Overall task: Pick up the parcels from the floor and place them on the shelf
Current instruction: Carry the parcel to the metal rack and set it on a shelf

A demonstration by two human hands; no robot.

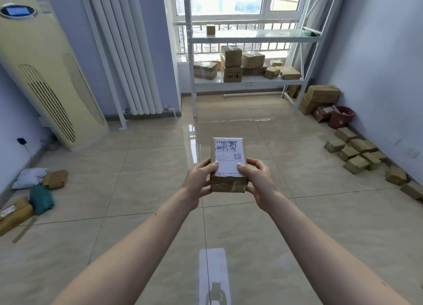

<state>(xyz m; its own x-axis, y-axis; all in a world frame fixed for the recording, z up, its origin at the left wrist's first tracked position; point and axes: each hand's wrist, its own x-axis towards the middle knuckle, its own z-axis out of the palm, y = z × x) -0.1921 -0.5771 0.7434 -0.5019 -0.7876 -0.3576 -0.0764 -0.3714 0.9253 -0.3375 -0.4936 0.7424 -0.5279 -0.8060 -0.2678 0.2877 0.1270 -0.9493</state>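
Observation:
A small brown parcel (229,154) with a white shipping label on top is held in front of me above the tiled floor. My left hand (198,181) grips its left side and my right hand (257,178) grips its right side, thumbs on the label. Straight ahead by the window stands a white metal shelf (249,81). Its lower board carries several cardboard boxes (231,63); its upper board holds one small box (210,29). Several small parcels (356,150) lie on the floor along the right wall.
A tall cream air conditioner (41,75) leans at the left, with white radiator pipes (123,52) beside it. Soft bags and parcels (39,185) lie at the left wall. Larger boxes (320,97) and a red bucket (341,120) sit right of the shelf.

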